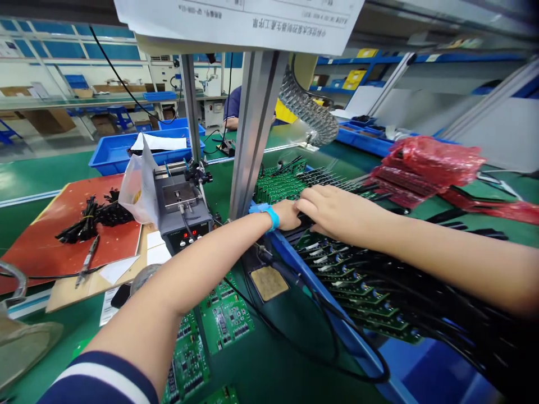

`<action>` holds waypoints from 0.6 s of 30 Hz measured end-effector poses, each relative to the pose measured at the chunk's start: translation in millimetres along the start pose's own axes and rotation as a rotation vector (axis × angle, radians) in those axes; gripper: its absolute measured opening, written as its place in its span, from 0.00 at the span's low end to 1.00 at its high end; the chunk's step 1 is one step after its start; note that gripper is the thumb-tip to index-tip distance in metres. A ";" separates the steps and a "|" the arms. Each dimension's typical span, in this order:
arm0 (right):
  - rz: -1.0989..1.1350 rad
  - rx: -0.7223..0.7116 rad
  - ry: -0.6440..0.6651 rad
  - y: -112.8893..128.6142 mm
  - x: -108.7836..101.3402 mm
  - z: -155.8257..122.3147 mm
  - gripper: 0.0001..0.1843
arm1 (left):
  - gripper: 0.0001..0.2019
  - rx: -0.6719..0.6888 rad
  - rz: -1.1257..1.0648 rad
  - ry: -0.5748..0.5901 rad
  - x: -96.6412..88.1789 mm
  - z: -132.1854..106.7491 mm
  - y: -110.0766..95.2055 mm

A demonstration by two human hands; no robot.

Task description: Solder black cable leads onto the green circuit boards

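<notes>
Both my arms reach forward into a blue tray packed with upright green circuit boards with black wires. My right hand lies over the top of the boards near the tray's far end, fingers curled down onto them. My left hand, with a blue wrist strap, is mostly hidden under the right hand, so its fingers do not show. More green boards stand just beyond the hands.
Loose green boards lie flat on the green mat near me. A soldering station with a red display stands left of a metal post. Black cable bundles rest on a red board. Red bags are piled at right.
</notes>
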State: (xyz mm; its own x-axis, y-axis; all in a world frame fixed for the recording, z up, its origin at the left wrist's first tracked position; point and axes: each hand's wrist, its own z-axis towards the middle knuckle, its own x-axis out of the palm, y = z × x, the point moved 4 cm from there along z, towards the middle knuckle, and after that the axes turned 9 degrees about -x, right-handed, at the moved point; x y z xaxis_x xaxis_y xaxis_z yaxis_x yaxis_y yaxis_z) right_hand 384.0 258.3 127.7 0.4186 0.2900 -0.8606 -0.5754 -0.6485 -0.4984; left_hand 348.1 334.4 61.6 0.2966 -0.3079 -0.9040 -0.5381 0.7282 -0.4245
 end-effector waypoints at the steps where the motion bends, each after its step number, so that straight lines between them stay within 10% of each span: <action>1: 0.000 -0.016 0.013 0.9 2.6 -0.2 0.09 | 0.11 0.015 -0.003 0.002 -0.2 0.5 1.1; 18: 0.022 0.073 0.427 13.7 49.1 1.1 0.11 | 0.24 0.053 -0.075 -0.013 -9.4 -7.0 -9.1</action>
State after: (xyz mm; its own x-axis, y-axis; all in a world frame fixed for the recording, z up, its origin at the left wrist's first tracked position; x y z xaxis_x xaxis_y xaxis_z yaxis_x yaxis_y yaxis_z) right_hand 395.9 264.4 78.5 0.6500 -0.0505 -0.7582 -0.6293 -0.5951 -0.4998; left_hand 344.7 326.4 73.6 0.3453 -0.3549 -0.8688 -0.4716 0.7348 -0.4876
